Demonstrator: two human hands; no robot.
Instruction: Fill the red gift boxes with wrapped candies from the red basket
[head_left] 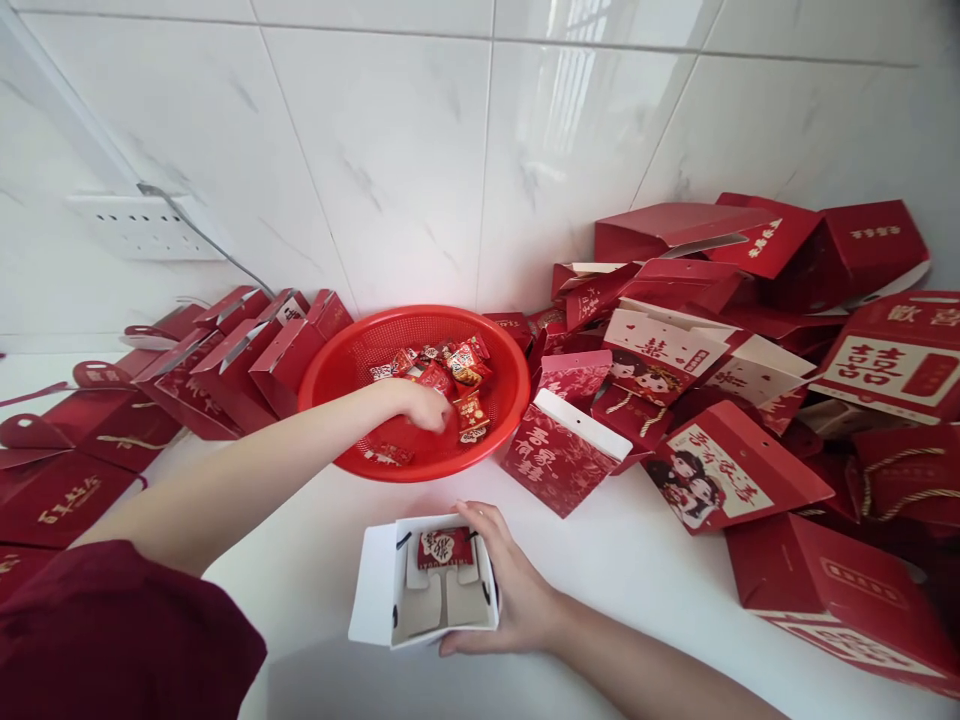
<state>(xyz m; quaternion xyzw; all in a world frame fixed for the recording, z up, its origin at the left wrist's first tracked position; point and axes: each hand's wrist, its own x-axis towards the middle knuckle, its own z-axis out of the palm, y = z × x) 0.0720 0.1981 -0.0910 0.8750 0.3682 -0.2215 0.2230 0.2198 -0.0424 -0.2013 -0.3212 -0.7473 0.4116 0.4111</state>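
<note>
My left hand (429, 406) is down inside a red plastic basket (420, 468), its fingers curled among wrapped candies (469, 364). The fingertips are turned away, so what they hold, if anything, is hidden. Below the basket, my right hand (517, 590) grips a small open gift box (373, 588) by its right side, thumb and fingers around the wall. The box's white flap stands out to the left. Inside lies one red wrapped packet (444, 547) with white lettering, against the far wall; folded bottom flaps show beneath it.
Red gift boxes (225, 375) stand in rows on the left. A jumbled heap of red and cream boxes (660, 350) covers the right side of the white tabletop (300, 620). Behind are a tiled wall (405, 150), a socket strip (146, 228) and a grey cable (217, 245).
</note>
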